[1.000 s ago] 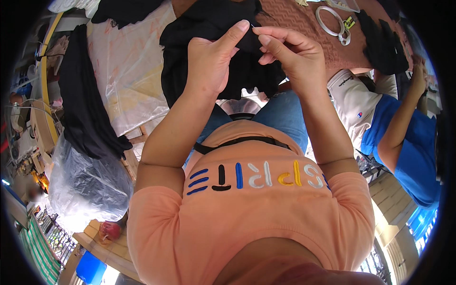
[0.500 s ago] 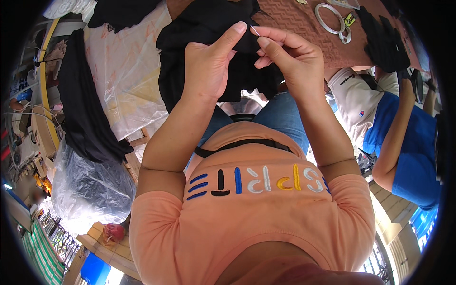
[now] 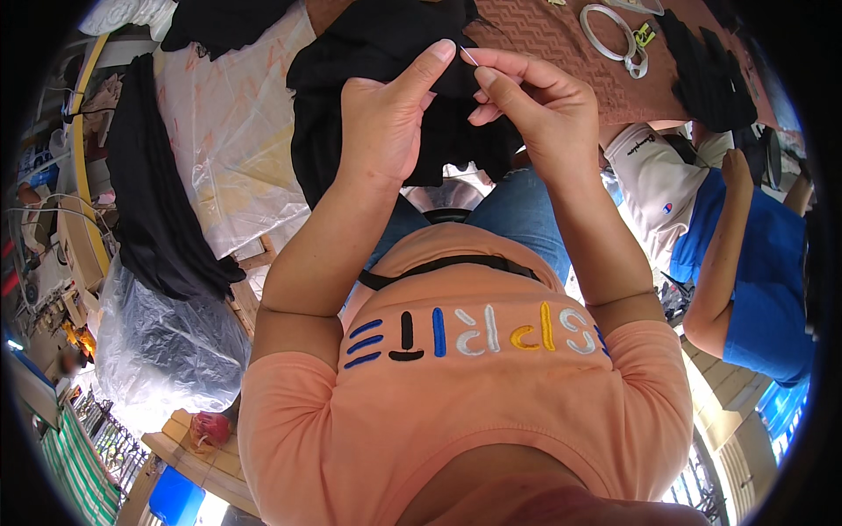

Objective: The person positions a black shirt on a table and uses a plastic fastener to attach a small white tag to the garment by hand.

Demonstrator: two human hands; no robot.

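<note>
Black cloth (image 3: 329, 114) hangs from the table edge over my lap, bunched beneath both hands. My left hand (image 3: 383, 123) grips a fold of it, thumb stretched out on top and the other fingers hidden behind. In my right hand (image 3: 544, 101) a thin sewing needle (image 3: 469, 56) is pinched between thumb and forefinger. Its tip points up and left, close to the cloth beside my left thumb. Any thread on it is too fine to make out.
Clear plastic sheeting (image 3: 232, 131) covers the table at left, with a long black cloth strip (image 3: 149, 175) beside it. At far right on the brown tabletop (image 3: 544, 35) lie a white ring (image 3: 608, 33) and more black cloth (image 3: 710, 83). A person in blue (image 3: 763, 272) sits close on my right.
My hands and the needle are almost still. The black cloth has shifted very slightly, and the arm of the person at right has moved a little.
</note>
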